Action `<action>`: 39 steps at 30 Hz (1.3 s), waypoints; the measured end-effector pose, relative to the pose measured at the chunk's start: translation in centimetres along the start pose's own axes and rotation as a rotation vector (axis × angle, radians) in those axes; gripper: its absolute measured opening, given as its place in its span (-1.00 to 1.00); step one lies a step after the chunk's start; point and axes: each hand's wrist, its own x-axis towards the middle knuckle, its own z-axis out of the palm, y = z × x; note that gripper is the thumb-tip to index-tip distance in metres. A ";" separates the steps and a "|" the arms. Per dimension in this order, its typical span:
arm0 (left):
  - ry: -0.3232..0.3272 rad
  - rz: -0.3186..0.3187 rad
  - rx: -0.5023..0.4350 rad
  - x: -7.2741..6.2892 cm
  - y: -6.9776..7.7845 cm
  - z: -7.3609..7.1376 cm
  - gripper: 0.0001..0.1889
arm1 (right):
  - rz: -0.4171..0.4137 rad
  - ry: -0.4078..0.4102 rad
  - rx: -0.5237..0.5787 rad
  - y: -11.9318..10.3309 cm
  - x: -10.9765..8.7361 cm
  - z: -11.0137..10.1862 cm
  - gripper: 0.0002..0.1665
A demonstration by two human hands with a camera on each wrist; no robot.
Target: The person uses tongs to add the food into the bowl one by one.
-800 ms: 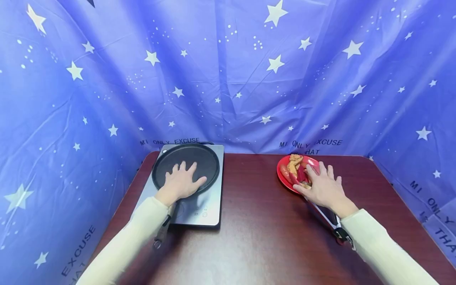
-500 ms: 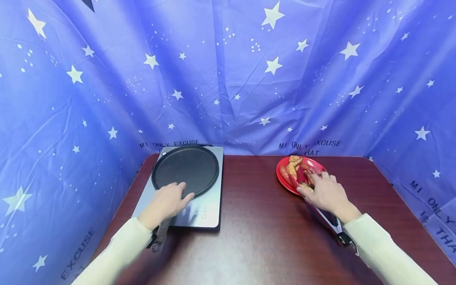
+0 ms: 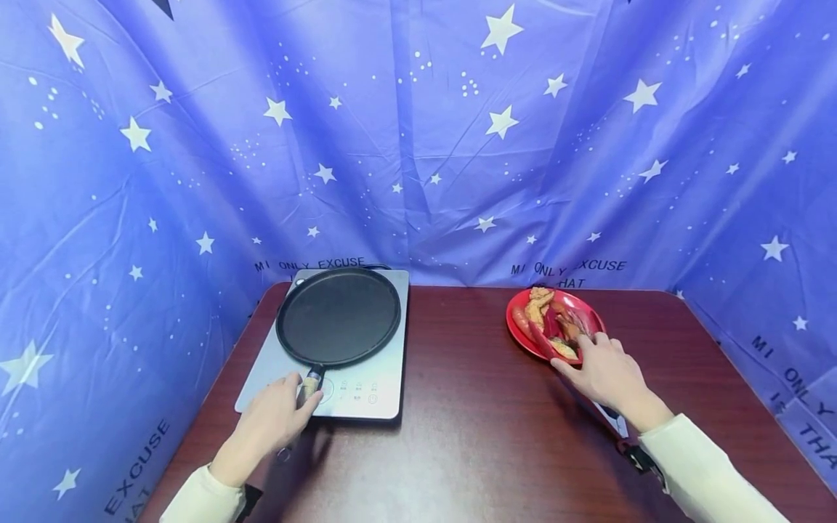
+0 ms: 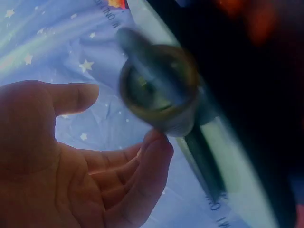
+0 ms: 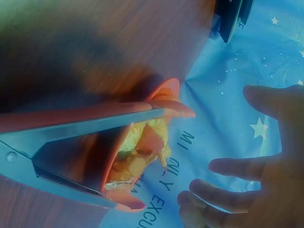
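Observation:
A black round frying pan (image 3: 338,316) sits on a silver induction cooker (image 3: 386,396) at the left. My left hand (image 3: 271,418) is at the pan's handle (image 3: 310,383); in the left wrist view the handle's end (image 4: 183,118) lies between thumb and fingers, which stand apart around it, one fingertip right at its underside. On the right, my right hand (image 3: 608,374) hovers over metal tongs (image 5: 95,125) with red tips. Those tips rest at a red plate (image 3: 514,340) of food, with a golden fried piece (image 3: 539,299) and a sausage (image 3: 521,319). The right fingers are spread loosely, apart from the tongs.
The dark red wooden table (image 3: 451,407) carries both groups, with a wide stretch between cooker and plate. A blue star-printed curtain (image 3: 418,145) encloses the table at the back and sides. Touch controls (image 3: 358,388) show on the cooker's front.
My left hand has drawn back from above the pan down to its handle. My right hand has lowered and pulled slightly back from the plate toward the tongs, fingers less spread.

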 end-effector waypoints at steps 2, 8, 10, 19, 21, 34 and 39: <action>-0.004 -0.028 -0.011 -0.3 -0.4 0.2 -0.51 | 0.001 -0.001 -0.003 0.0 -0.2 0.1 -0.05; -0.030 -0.104 -0.133 -1.2 -1.2 1.8 -0.49 | 0.010 0.021 -0.019 0.4 -1.6 0.6 -0.03; -0.008 -0.116 -0.187 -1.4 -1.2 2.5 -0.52 | 0.023 0.018 -0.021 0.6 -2.2 0.8 0.01; 0.021 -0.168 -0.284 -1.6 -1.1 4.7 -0.51 | 0.101 0.031 0.009 1.8 -4.5 1.4 0.02; 0.026 -0.181 -0.289 -1.5 -1.0 4.7 -0.51 | 0.127 0.026 0.015 2.0 -4.9 1.6 0.02; 0.076 -0.217 -0.282 -1.7 -1.0 5.4 -0.49 | 0.265 -0.209 0.033 4.1 -5.3 3.0 0.28; 0.079 -0.226 -0.286 -1.8 -1.0 5.5 -0.50 | 0.271 -0.239 0.051 4.7 -5.1 3.6 0.27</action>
